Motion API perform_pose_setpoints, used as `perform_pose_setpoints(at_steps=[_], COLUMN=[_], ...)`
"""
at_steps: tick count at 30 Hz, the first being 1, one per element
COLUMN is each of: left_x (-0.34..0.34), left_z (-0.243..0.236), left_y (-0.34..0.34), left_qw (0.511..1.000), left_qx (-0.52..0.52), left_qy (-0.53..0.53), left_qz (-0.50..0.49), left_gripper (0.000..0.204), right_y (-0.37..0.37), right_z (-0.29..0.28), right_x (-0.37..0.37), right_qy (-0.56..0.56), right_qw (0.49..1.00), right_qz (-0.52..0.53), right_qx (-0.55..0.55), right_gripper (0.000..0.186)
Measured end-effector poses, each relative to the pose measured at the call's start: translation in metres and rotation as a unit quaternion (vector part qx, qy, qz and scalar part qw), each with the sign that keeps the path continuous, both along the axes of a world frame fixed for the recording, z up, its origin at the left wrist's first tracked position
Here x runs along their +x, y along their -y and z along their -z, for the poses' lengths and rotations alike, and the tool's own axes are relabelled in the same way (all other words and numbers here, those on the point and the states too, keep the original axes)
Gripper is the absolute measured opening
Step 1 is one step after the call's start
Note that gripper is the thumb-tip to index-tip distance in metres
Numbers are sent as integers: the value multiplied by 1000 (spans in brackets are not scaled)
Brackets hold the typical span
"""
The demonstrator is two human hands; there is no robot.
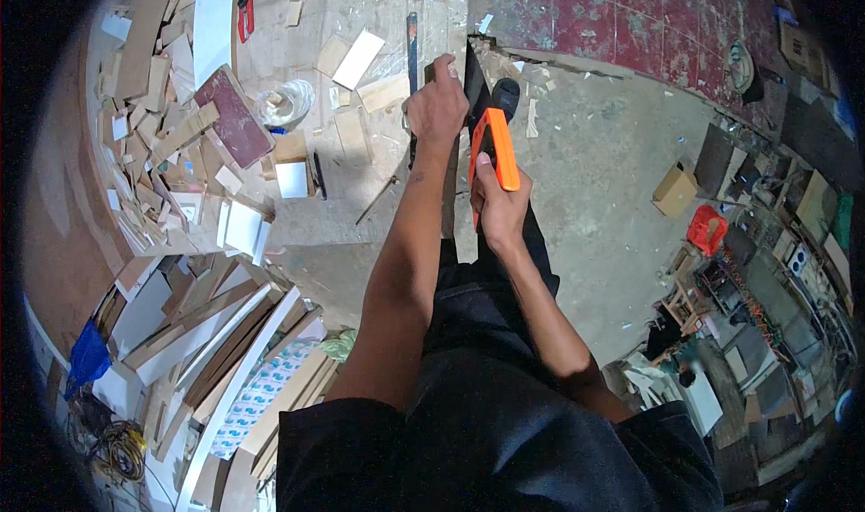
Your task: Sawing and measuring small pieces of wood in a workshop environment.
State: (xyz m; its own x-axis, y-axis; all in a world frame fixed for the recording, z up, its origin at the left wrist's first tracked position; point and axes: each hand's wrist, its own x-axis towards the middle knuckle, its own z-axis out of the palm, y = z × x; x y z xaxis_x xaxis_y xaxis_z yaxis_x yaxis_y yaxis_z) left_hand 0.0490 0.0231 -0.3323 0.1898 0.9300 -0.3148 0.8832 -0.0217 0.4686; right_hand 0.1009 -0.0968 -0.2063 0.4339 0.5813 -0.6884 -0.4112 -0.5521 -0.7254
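Observation:
My right hand [501, 204] is wrapped round the bright orange handle of a hand saw [505, 156], which has a dark inset; its blade is hard to make out against the dark shapes beside it. To the left and slightly farther off, my left hand [437, 105] is closed with its fingers bent at the workbench's right edge. What it grips or presses is hidden beneath it. A long, thin dark bar [413, 52] lies on the workbench [306, 214], running past the left side of that hand.
Wood offcuts [149, 151], a maroon board [236, 120], a clear plastic tub [285, 105] and red-handled pliers [244, 7] lie on the bench. Boards [198, 332] lean at lower left. Right of the bench, the concrete floor [595, 196] holds a cardboard box [674, 192] and a red basket [707, 230].

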Motion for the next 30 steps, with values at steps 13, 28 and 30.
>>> perform_pose_setpoints(at_steps=[13, 28, 30], left_x=[-1, -4, -11], left_z=[6, 21, 17], left_y=[-4, -1, -11], left_qw=[998, 998, 999], left_qx=[-47, 58, 28], left_qy=[-33, -28, -20], left_qz=[14, 23, 22], left_gripper=[36, 38, 38], right_y=[-30, -34, -52], right_z=[-2, -28, -29], right_x=[11, 18, 21], right_qy=[80, -32, -19], right_qw=[993, 995, 991], right_qz=[-47, -53, -95], right_qx=[-78, -79, -92], right_gripper=[34, 29, 32])
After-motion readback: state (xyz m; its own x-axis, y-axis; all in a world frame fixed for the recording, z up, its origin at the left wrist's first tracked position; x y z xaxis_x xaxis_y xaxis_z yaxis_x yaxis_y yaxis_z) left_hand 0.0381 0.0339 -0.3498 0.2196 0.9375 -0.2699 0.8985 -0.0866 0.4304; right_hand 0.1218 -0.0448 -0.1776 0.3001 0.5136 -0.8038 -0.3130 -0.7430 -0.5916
